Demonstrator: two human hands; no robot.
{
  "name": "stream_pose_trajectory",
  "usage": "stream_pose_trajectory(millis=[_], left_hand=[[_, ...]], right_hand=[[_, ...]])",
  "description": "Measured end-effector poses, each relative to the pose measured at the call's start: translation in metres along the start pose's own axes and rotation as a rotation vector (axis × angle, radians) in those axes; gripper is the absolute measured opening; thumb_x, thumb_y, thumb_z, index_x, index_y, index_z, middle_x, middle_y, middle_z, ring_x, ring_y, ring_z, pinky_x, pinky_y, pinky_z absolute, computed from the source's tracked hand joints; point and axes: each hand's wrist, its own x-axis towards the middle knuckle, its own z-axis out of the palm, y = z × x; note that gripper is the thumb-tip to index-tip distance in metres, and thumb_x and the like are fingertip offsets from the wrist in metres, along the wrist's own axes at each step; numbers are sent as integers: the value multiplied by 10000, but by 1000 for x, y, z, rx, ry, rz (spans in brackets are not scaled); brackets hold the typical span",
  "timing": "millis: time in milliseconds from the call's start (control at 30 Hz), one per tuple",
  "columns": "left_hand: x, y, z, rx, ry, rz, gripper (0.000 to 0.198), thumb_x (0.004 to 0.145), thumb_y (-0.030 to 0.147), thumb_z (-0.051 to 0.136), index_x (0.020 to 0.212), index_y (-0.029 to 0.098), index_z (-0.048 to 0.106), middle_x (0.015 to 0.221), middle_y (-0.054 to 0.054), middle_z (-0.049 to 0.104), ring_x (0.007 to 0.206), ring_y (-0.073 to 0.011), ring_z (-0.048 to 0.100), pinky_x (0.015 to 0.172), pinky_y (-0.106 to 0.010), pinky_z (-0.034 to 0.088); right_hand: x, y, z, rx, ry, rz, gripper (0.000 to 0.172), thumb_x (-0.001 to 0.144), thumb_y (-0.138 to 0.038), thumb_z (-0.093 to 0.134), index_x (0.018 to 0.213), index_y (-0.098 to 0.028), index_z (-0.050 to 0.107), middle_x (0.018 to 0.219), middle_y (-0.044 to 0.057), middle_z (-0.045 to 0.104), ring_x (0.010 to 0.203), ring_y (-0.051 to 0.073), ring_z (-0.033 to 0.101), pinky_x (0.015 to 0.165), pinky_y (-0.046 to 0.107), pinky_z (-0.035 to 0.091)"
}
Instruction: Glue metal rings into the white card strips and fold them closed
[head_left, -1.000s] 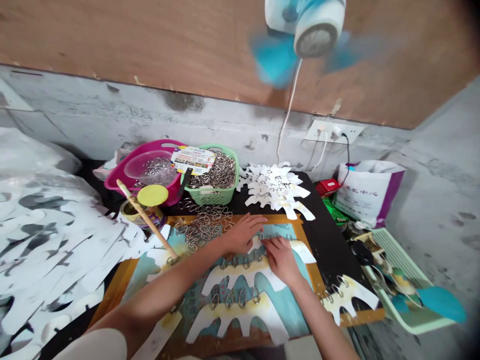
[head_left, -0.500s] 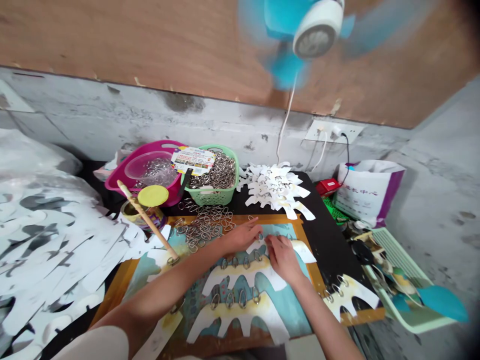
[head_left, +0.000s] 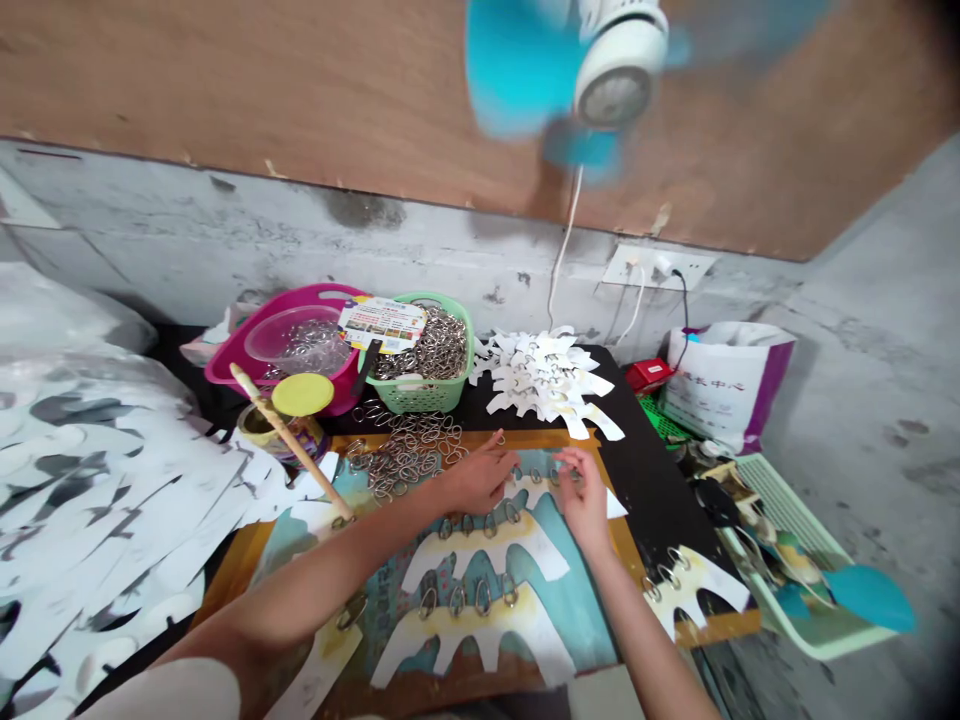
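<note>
My left hand (head_left: 478, 481) rests at the left end of the farthest white scalloped cut-out (head_left: 535, 489). Its fingers are curled near a metal ring there, one finger sticks up, and what the curled fingers grip is hidden. Over the right part of that cut-out, my right hand (head_left: 583, 497) is raised, fingers bent and apart, with nothing visible in them. Metal rings stand along the cut-out's upper edge. Nearer to me lie a middle cut-out (head_left: 480, 548) and a front cut-out (head_left: 480, 630), both with yellowish glue-like smears and several upright rings.
Loose metal rings (head_left: 411, 448) lie beyond my left forearm, before a green basket (head_left: 420, 398) of rings and a pink basket (head_left: 341, 395). A stick (head_left: 289, 437) leans from an open can (head_left: 262, 425). White cut-outs (head_left: 551, 375) are stacked behind; a fan (head_left: 619, 85) spins above.
My right hand has lifted off the farthest cut-out and its fingers have spread, uncovering more rings. My left hand has shifted slightly, its fingers more curled. The view has moved slightly.
</note>
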Motion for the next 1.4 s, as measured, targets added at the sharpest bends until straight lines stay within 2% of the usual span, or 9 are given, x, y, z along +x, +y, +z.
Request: stream_pose_trajectory(millis=[233, 467, 600, 767, 833, 967, 1233, 1300, 1400], left_hand=[[6, -1, 7, 96, 19, -11, 130, 900, 166, 486, 929, 193, 610, 853, -24, 666, 931, -188, 641, 1197, -525, 131], [4, 2, 11, 148, 49, -29, 228, 941, 178, 483, 804, 198, 664, 702, -8, 642, 880, -190, 633, 1196, -538, 62], [4, 3, 11, 13, 93, -133, 219, 943, 197, 465, 866, 209, 669, 797, -5, 675, 842, -160, 645, 1197, -512, 50], [4, 1, 12, -97, 113, -197, 206, 912, 177, 467, 862, 209, 664, 822, -1, 697, 844, -156, 652, 1189, -496, 30], [3, 0, 12, -101, 115, -201, 208, 907, 174, 465, 867, 212, 666, 831, 0, 701, 850, -155, 653, 1188, -491, 20], [0, -2, 14, -80, 131, -170, 229, 913, 178, 457, 879, 223, 679, 870, -7, 716, 882, -159, 663, 1191, -485, -5], [-5, -2, 10, 112, 79, 38, 228, 901, 152, 480, 862, 211, 696, 757, -39, 711, 1180, -243, 588, 1184, -550, -54], [-9, 1, 6, 92, 83, 48, 165, 881, 197, 538, 909, 208, 700, 787, -45, 716, 1209, -266, 566, 1173, -577, -70], [-15, 7, 2, 54, 86, 35, 186, 880, 269, 576, 1001, 204, 700, 900, -61, 722, 1215, -281, 555, 1162, -596, -85]], right_hand=[[-4, -16, 3, -96, -180, -193, 398, 821, -77, 449, 1202, -170, 516, 942, 91, 686, 920, 283, 557, 785, 410, 399], [1, -15, 1, -226, -234, -223, 408, 820, -68, 490, 1217, -154, 518, 873, 98, 691, 995, 310, 512, 907, 476, 299], [0, -16, 1, -261, -220, -205, 307, 878, -122, 493, 1178, -171, 534, 898, 82, 691, 977, 280, 505, 918, 451, 282], [3, -19, 9, -287, -204, -187, 75, 918, -244, 557, 954, -200, 607, 841, 44, 666, 927, 248, 499, 875, 402, 268], [6, -18, 12, -293, -203, -191, 102, 942, -208, 527, 893, -204, 616, 798, 32, 651, 920, 237, 502, 867, 394, 259], [10, -12, 14, -292, -224, -224, 164, 963, -150, 478, 897, -201, 619, 801, 30, 648, 914, 230, 513, 886, 400, 255], [-3, -12, 2, -271, -302, -312, 246, 950, -109, 483, 1103, -220, 640, 914, 60, 681, 996, 243, 541, 1067, 509, 171], [-2, -11, -6, -189, -328, -280, 232, 959, -165, 500, 1126, -239, 643, 967, 60, 689, 1061, 259, 538, 1091, 533, 154], [7, -2, -17, 3, -295, -105, 225, 987, -265, 452, 1040, -247, 670, 979, 53, 677, 1044, 257, 563, 1029, 470, 313]])
